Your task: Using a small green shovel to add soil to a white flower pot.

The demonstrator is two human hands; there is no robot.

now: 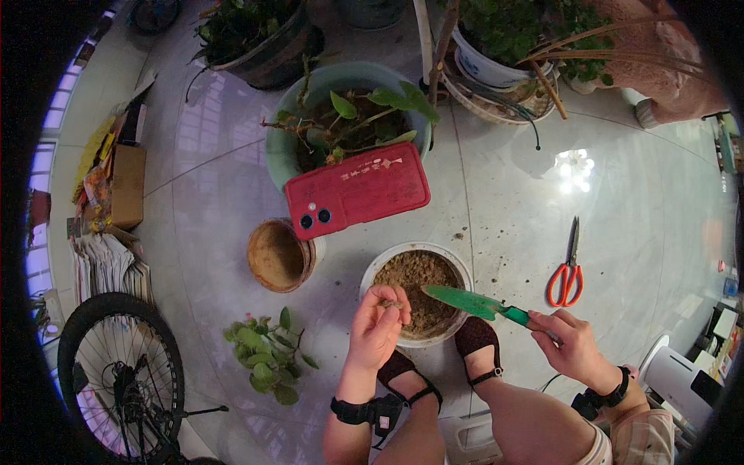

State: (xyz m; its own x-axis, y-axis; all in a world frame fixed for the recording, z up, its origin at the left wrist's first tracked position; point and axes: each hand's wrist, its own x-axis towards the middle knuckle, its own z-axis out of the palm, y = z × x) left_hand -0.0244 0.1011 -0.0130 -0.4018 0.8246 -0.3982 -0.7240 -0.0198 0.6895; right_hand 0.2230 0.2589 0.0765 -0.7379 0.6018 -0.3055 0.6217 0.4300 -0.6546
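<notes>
A white plastic pot (372,264) of crumbly brown soil (433,267) stands on the floor just in front of my feet. Over its left side my left hand (379,325) is turned palm up, its curled fingers around a small clod of soil (390,304). My right hand (567,340) grips the handle of a green garden trowel (465,299). The trowel's blade reaches across the pot's right rim, its tip above the soil. Left of the pot, a leafy cut plant (264,354) lies on the tiles. A brown empty pot (280,256) rests tipped on its side.
A red-cased phone (372,186) appears in front of a green planter (276,139); its support is hidden. Red-handled scissors (567,279) lie at right. A bicycle wheel (119,378) and cardboard box (128,186) stand left. More potted plants (494,67) are behind, near another person's leg (668,81).
</notes>
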